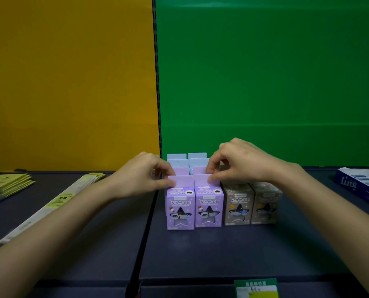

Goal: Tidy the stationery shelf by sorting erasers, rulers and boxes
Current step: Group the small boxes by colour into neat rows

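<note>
Head view: left hand (143,175) and right hand (241,162) each pinch a tab atop the front purple boxes (180,208).

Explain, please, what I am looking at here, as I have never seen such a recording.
There is no machine: one camera worn on a person's head looks down at their bare hands over a dark shelf. The left hand pinches the top tab of the left purple box; the right hand pinches the tab of the right purple box. Behind them stand pale blue boxes, with brown boxes to the right. At the left lie ruler packs and yellow packets; a blue carton sits at the far right.
</note>
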`<state>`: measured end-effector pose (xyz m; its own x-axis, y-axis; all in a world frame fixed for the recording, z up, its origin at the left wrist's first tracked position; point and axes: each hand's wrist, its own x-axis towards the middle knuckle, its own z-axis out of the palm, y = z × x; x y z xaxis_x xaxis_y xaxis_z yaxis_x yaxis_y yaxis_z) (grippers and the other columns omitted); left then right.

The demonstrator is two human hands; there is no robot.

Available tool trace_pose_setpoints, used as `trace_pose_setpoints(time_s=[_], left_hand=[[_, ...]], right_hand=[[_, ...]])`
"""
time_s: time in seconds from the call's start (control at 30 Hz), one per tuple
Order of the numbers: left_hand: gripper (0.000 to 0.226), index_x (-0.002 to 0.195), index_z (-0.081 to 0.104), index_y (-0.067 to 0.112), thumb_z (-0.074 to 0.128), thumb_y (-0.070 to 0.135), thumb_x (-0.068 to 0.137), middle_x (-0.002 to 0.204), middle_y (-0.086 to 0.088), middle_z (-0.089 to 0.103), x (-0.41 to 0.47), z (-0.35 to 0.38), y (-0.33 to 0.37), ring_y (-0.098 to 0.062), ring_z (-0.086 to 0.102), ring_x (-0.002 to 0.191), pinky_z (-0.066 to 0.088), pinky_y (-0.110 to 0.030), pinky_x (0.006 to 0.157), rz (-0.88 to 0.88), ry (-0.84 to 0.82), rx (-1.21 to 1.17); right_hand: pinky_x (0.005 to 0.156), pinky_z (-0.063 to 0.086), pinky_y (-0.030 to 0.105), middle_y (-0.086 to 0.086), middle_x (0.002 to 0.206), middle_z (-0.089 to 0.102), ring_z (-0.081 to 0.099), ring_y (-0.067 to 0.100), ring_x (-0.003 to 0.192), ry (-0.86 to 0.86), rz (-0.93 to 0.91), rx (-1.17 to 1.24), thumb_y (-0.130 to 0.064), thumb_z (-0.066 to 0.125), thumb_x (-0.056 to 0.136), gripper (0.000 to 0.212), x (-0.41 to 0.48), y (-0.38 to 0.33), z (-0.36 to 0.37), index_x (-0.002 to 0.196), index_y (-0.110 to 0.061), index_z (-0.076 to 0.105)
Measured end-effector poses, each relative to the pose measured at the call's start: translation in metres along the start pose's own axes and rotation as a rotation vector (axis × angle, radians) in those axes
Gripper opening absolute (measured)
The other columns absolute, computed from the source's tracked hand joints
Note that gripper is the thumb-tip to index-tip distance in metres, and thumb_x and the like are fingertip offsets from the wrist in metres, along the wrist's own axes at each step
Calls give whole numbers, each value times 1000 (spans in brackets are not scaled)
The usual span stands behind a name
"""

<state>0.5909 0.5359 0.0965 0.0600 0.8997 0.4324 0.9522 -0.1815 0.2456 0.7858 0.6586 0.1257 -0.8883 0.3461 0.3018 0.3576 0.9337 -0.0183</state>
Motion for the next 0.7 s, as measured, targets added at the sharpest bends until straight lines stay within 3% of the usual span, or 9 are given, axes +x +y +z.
trace_pose_setpoints(time_s=[0.17, 0.27, 0.37, 0.47, 0.57, 0.63, 0.7], left_hand=[[16, 83, 71, 15, 70, 31, 77, 67, 10, 60, -1, 2, 1, -14, 55, 68, 43, -30, 63, -8, 16, 2], [24, 89, 70, 19, 67, 40, 77, 77, 8, 65, -9, -2, 1, -11, 55, 68, 44, -30, 61, -27, 62, 0], [26, 88, 70, 19, 58, 40, 77, 79, 8, 66, -27, -13, -5, -11, 51, 63, 38, -17, 54, -58, 236, 52], [11, 84, 69, 18, 62, 26, 84, 75, 7, 65, -53, -30, -15, -8, 52, 68, 37, -11, 53, -129, 336, 36], [9, 85, 68, 21, 59, 19, 85, 77, 6, 67, -82, -46, -32, -9, 57, 67, 43, -18, 57, -244, 389, 11], [12, 87, 69, 18, 57, 19, 86, 81, 0, 70, -99, -54, -46, -17, 62, 73, 49, -34, 65, -344, 406, -15], [13, 86, 69, 19, 56, 18, 87, 82, -2, 71, -115, -61, -63, -21, 64, 79, 50, -39, 69, -408, 395, -41]], right_hand=[[52, 29, 14, -22, 55, 53, 47, -8, 57, -25, 7, -3, -40, 69, 73, 17, -1, 1, 1, 86, -29, 70], [64, 45, 26, -23, 69, 59, 57, 2, 70, -9, 0, 45, -47, 66, 75, 22, -1, 4, 0, 92, -33, 67], [74, 51, 37, -19, 77, 61, 60, 9, 76, 111, -23, 76, -44, 61, 80, 19, -2, 3, -1, 93, -33, 68], [69, 49, 33, -19, 78, 63, 60, 5, 74, 256, -51, 132, -31, 61, 83, 12, -3, -7, -2, 91, -29, 70], [65, 42, 19, -18, 81, 66, 57, -2, 71, 314, -74, 181, -24, 60, 84, 12, 0, -28, -1, 90, -26, 71], [65, 44, 20, -16, 81, 68, 57, 1, 69, 324, -95, 213, -22, 60, 85, 12, 3, -46, 2, 90, -26, 71], [64, 46, 20, -17, 80, 69, 57, 0, 71, 317, -115, 238, -22, 60, 85, 12, 10, -65, 6, 89, -28, 70]])
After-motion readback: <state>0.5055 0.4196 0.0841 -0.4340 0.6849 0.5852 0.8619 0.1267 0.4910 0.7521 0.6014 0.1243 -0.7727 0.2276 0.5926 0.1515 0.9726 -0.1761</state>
